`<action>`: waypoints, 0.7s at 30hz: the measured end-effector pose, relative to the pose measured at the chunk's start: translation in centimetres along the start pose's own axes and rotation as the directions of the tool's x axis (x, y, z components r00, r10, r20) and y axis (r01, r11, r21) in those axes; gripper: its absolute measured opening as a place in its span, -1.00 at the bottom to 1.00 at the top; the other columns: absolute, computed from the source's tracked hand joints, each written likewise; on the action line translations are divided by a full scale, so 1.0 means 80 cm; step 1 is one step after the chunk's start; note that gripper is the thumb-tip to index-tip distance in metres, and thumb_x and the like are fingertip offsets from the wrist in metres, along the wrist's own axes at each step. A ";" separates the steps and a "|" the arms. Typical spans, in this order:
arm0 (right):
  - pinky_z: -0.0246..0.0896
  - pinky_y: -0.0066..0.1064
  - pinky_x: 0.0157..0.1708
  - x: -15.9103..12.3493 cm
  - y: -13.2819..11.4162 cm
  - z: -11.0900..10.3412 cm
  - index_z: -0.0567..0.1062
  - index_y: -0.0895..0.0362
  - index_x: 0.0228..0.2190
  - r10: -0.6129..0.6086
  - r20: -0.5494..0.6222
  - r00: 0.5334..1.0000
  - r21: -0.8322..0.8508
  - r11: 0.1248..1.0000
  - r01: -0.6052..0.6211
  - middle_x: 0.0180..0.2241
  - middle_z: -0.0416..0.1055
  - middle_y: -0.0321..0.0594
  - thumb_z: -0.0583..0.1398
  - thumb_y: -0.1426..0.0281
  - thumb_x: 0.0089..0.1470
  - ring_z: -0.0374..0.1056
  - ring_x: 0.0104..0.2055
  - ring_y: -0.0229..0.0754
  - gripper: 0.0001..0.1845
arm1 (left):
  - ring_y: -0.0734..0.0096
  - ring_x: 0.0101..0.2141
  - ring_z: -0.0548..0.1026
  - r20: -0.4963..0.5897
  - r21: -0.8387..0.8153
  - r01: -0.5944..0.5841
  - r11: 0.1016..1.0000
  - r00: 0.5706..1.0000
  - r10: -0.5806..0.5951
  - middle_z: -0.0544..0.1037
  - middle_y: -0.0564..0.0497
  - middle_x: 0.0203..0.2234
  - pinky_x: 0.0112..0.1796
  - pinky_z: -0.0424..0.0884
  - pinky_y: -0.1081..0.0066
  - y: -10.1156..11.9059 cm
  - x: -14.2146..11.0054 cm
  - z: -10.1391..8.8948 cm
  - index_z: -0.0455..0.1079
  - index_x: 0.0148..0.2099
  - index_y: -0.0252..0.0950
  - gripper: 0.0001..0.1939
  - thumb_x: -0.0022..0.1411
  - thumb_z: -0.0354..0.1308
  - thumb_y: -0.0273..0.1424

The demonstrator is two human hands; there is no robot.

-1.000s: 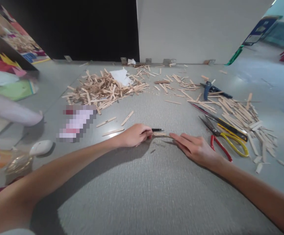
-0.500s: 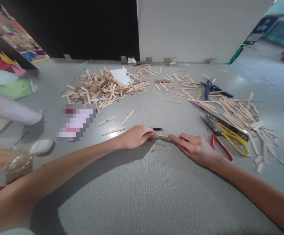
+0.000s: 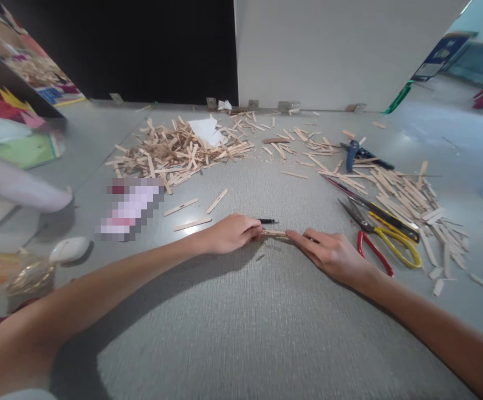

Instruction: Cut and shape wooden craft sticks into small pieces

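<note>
Between my two hands lie thin wooden sticks (image 3: 275, 233), stacked or side by side; I cannot tell how many. My left hand (image 3: 237, 232) is closed around their left end, with its fingertips hidden. At the other end, my right hand (image 3: 328, 251) pinches them with its fingers pressed together. Just behind my left hand is a black pen (image 3: 269, 221), partly covered by it. Several loose wooden sticks (image 3: 192, 224) lie left of my left hand. Scissors with red and yellow handles (image 3: 366, 226) rest to the right of my right hand.
A large heap of wooden sticks (image 3: 174, 150) with a white tissue (image 3: 207, 130) lies at the back left. More sticks (image 3: 403, 186), a utility knife (image 3: 395, 222) and a blue-handled tool (image 3: 352, 155) are at right. A blurred-out phone-like object (image 3: 130, 211) and a white earbud case (image 3: 70, 250) sit left.
Hands and sticks stay almost in place. The view has shifted very slightly, so the things at right appear a little further left.
</note>
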State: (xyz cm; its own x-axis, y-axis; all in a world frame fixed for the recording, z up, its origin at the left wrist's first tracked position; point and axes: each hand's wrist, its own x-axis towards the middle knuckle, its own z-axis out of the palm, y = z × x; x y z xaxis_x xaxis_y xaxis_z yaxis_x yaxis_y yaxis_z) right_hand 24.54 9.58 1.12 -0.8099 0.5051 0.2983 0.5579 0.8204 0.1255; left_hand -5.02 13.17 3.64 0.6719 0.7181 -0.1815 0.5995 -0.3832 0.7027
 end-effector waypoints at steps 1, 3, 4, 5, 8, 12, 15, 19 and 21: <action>0.15 -0.44 -0.53 0.002 -0.002 -0.002 0.52 0.26 0.20 -0.001 0.036 0.999 -0.034 0.999 0.002 -0.39 0.52 -0.19 -0.05 0.59 0.50 0.39 -0.49 -0.23 -0.54 | 0.43 -0.54 0.38 0.017 -0.006 -0.001 1.000 1.000 0.001 0.47 0.07 -0.55 -0.34 0.23 0.43 0.000 0.000 -0.002 0.38 -0.34 -0.25 -0.67 0.50 -0.05 -0.37; 0.15 -0.41 -0.51 0.008 -0.009 -0.009 0.48 0.29 0.21 0.019 0.141 0.990 -0.111 0.994 -0.003 -0.36 0.55 -0.15 -0.01 0.67 0.41 0.42 -0.47 -0.19 -0.52 | 0.44 -0.56 0.38 0.052 -0.018 -0.002 1.000 0.999 0.003 0.48 0.08 -0.55 -0.38 0.23 0.44 0.001 -0.001 -0.005 0.39 -0.30 -0.25 -0.67 0.53 -0.07 -0.33; 0.13 -0.39 -0.51 0.013 -0.013 -0.014 0.48 0.29 0.20 0.039 0.197 0.980 -0.151 0.988 -0.009 -0.34 0.57 -0.12 0.01 0.69 0.38 0.43 -0.46 -0.18 -0.52 | 0.44 -0.57 0.39 0.065 -0.020 -0.002 1.000 0.998 0.004 0.49 0.08 -0.55 -0.39 0.24 0.44 0.000 -0.001 -0.006 0.40 -0.29 -0.25 -0.67 0.53 -0.07 -0.33; 0.12 -0.38 -0.51 0.019 -0.018 -0.018 0.49 0.27 0.16 0.063 0.255 0.965 -0.191 0.982 -0.013 -0.32 0.58 -0.10 0.02 0.70 0.35 0.44 -0.44 -0.16 -0.54 | 0.44 -0.57 0.39 0.074 -0.019 -0.003 1.000 0.997 0.004 0.49 0.08 -0.56 -0.39 0.24 0.44 0.000 0.000 -0.006 0.40 -0.29 -0.25 -0.67 0.53 -0.08 -0.34; 0.09 -0.35 -0.49 0.037 -0.032 -0.031 0.54 0.21 -0.06 0.126 0.370 0.921 -0.276 0.961 -0.021 -0.32 0.57 -0.05 0.04 0.71 0.30 0.47 -0.35 -0.07 -0.63 | 0.42 -0.54 0.41 0.069 -0.004 -0.012 1.000 0.998 0.012 0.48 0.07 -0.58 -0.36 0.26 0.44 -0.002 0.001 -0.006 0.41 -0.33 -0.26 -0.65 0.52 -0.07 -0.36; 0.02 -0.33 -0.53 0.055 -0.045 -0.041 0.54 0.21 -0.12 0.143 0.415 0.898 -0.291 0.957 -0.018 -0.36 0.59 -0.01 0.02 0.73 0.26 0.46 -0.39 -0.06 -0.62 | 0.43 -0.54 0.39 0.041 0.009 -0.038 0.999 0.998 0.038 0.47 0.08 -0.60 -0.34 0.27 0.45 -0.003 0.002 -0.003 0.41 -0.37 -0.25 -0.64 0.50 -0.05 -0.38; -0.03 -0.30 -0.55 0.062 -0.042 -0.040 0.56 0.22 -0.13 0.158 0.434 0.887 -0.279 0.960 -0.034 -0.44 0.58 -0.02 0.04 0.71 0.27 0.43 -0.51 -0.09 -0.65 | 0.44 -0.54 0.39 0.024 0.022 -0.050 0.998 0.998 0.049 0.47 0.08 -0.60 -0.35 0.26 0.46 -0.003 0.001 -0.002 0.41 -0.38 -0.25 -0.65 0.48 -0.04 -0.41; -0.03 -0.33 -0.55 0.070 -0.026 -0.030 0.57 0.20 -0.17 0.174 0.452 0.875 -0.241 0.968 -0.068 -0.46 0.62 -0.02 0.07 0.69 0.27 0.47 -0.53 -0.10 -0.68 | 0.41 -0.50 0.42 -0.018 0.062 -0.035 0.997 0.999 0.036 0.50 0.04 -0.56 -0.32 0.27 0.45 -0.002 0.001 0.001 0.41 -0.39 -0.25 -0.68 0.44 -0.01 -0.45; 0.00 -0.35 -0.55 0.072 -0.021 -0.026 0.58 0.19 -0.15 0.174 0.460 0.871 -0.218 0.973 -0.078 -0.47 0.64 -0.05 0.08 0.67 0.28 0.47 -0.54 -0.11 -0.68 | 0.40 -0.50 0.43 -0.042 0.085 -0.013 0.996 0.999 0.017 0.50 0.04 -0.55 -0.30 0.27 0.43 -0.001 0.000 0.005 0.42 -0.40 -0.26 -0.69 0.42 0.00 -0.47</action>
State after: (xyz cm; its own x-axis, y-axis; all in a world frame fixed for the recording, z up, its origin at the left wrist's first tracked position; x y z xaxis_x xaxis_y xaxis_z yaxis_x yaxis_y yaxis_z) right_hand 19.33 10.58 4.60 -0.6918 0.7055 -0.1542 0.6458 0.6999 0.3052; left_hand -4.90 12.99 3.29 0.6626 0.7356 -0.1406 0.6254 -0.4402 0.6443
